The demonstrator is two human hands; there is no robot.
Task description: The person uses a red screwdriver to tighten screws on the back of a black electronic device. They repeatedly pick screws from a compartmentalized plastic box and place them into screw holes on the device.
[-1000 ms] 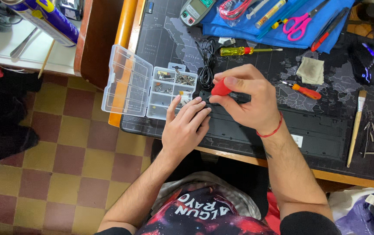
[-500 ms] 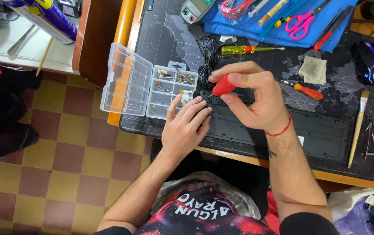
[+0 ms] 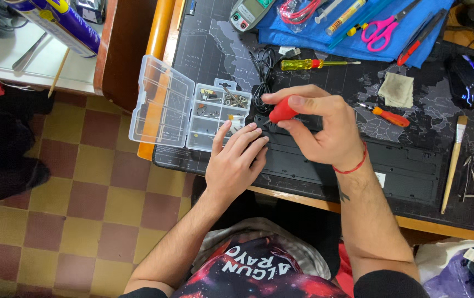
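Gripping red-handled screwdriver (image 3: 282,110) in right hand (image 3: 325,129), left hand (image 3: 236,160) steadying black device (image 3: 314,165)

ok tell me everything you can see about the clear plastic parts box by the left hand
The clear plastic parts box lies open at the left edge of the black desk mat, its hinged lid folded out flat past the desk edge. The lid looks ribbed into sections. The tray half is split into small compartments holding what look like screws and small metal bits. The left hand lies just below and right of it, a fingertip near the tray's corner; contact is unclear.
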